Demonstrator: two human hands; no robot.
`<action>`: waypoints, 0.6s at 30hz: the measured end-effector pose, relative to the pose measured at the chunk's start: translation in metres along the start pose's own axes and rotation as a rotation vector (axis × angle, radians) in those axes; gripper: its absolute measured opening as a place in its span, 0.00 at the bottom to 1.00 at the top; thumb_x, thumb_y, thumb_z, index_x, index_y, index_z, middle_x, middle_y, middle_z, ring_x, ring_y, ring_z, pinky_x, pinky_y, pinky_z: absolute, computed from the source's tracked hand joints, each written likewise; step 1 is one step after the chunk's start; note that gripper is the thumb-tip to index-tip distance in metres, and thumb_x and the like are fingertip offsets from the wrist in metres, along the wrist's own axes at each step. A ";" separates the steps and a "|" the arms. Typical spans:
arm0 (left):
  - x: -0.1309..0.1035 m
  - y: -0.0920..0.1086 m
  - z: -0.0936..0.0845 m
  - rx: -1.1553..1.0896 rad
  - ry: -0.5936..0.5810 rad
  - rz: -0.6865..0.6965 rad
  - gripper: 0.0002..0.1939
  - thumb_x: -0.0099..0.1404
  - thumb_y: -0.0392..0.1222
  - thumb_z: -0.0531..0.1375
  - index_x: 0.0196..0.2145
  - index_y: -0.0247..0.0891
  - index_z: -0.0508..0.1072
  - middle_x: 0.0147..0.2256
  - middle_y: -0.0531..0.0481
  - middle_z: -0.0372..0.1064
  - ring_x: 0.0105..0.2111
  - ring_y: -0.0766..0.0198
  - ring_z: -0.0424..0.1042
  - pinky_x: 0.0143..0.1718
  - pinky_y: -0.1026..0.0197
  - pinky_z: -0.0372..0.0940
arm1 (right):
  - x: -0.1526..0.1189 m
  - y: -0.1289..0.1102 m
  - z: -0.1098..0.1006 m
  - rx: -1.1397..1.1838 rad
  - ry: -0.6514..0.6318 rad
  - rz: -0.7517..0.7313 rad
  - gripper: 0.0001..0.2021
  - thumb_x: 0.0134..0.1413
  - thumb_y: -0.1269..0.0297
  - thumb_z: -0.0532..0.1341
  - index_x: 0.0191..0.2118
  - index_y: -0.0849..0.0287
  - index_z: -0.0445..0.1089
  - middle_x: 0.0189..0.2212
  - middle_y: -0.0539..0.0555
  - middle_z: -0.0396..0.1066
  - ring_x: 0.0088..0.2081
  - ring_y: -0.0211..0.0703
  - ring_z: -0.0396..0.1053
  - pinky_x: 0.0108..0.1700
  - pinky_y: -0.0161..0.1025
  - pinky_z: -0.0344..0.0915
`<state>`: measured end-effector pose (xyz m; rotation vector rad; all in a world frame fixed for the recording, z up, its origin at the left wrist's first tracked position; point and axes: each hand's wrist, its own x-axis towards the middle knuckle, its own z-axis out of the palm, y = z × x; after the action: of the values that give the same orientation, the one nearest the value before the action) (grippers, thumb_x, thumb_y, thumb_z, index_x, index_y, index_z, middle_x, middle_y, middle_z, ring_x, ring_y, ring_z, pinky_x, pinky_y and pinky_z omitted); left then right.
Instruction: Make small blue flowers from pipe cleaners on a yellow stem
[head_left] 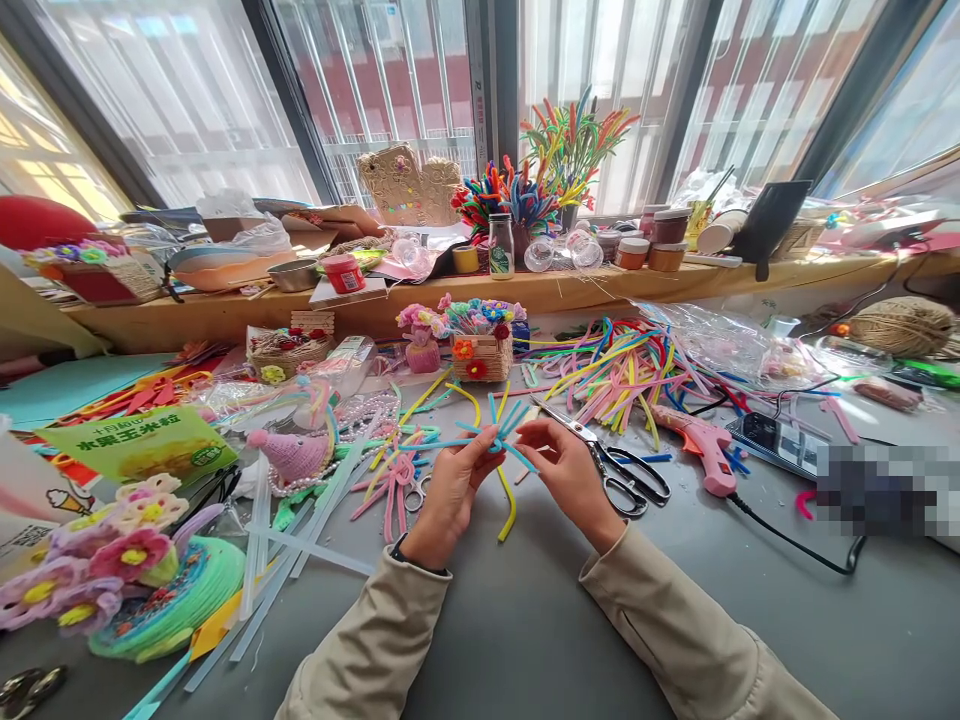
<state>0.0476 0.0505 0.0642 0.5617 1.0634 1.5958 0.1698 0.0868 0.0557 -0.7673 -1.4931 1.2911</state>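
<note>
A bundle of light blue pipe cleaners [507, 422], crossed in the middle with ends fanning outward, is held above the grey table. My left hand [459, 490] pinches it at the centre between thumb and fingers. On the right side of the bundle, my right hand [566, 475] has its fingertips closed around one blue strand that points down and right. A yellow pipe cleaner [507, 505] lies on the table below the bundle. Black-handled scissors [626, 470] rest just beyond my right hand.
Pink glue gun [701, 450] with its cord lies to the right, near a phone [780, 445]. Colourful pipe cleaners [615, 375] are piled behind. Translucent glue sticks [300, 540] and a green flower piece [176, 600] are at left. A wooden ledge [420, 295] runs along the windows.
</note>
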 end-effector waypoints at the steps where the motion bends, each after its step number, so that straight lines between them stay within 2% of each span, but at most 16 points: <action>1: 0.001 0.000 -0.001 -0.001 0.000 -0.008 0.07 0.43 0.38 0.63 0.23 0.34 0.72 0.22 0.53 0.68 0.24 0.71 0.66 0.31 0.67 0.62 | -0.001 -0.002 0.001 -0.064 -0.029 -0.058 0.08 0.41 0.65 0.59 0.31 0.57 0.67 0.28 0.51 0.66 0.30 0.38 0.64 0.30 0.35 0.62; 5: 0.002 -0.001 -0.001 0.013 0.006 -0.028 0.07 0.43 0.40 0.63 0.23 0.34 0.72 0.22 0.54 0.68 0.24 0.71 0.66 0.31 0.68 0.62 | -0.004 -0.010 0.001 -0.164 -0.099 -0.208 0.06 0.42 0.65 0.58 0.31 0.54 0.69 0.29 0.51 0.66 0.30 0.39 0.64 0.32 0.37 0.62; 10: 0.001 -0.001 0.000 0.033 -0.004 -0.055 0.07 0.44 0.40 0.62 0.21 0.33 0.71 0.21 0.53 0.68 0.23 0.72 0.66 0.29 0.69 0.62 | -0.004 -0.014 0.000 -0.150 -0.080 -0.248 0.05 0.44 0.66 0.57 0.29 0.52 0.70 0.30 0.51 0.67 0.33 0.40 0.64 0.33 0.37 0.62; 14: 0.001 -0.001 0.001 0.068 -0.004 -0.065 0.08 0.43 0.40 0.63 0.22 0.33 0.71 0.21 0.53 0.67 0.23 0.72 0.66 0.30 0.68 0.62 | -0.004 -0.010 0.002 -0.069 -0.074 -0.194 0.05 0.43 0.65 0.58 0.27 0.54 0.71 0.30 0.52 0.68 0.34 0.41 0.64 0.33 0.37 0.61; 18: 0.000 -0.001 0.001 0.125 -0.015 -0.056 0.08 0.44 0.41 0.62 0.22 0.33 0.71 0.21 0.52 0.68 0.24 0.71 0.66 0.32 0.67 0.62 | -0.002 -0.003 0.005 0.105 -0.077 -0.016 0.06 0.41 0.63 0.59 0.29 0.56 0.68 0.25 0.49 0.67 0.25 0.36 0.63 0.27 0.35 0.61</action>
<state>0.0494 0.0514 0.0637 0.6213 1.1643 1.4814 0.1667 0.0822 0.0582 -0.6428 -1.4763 1.3896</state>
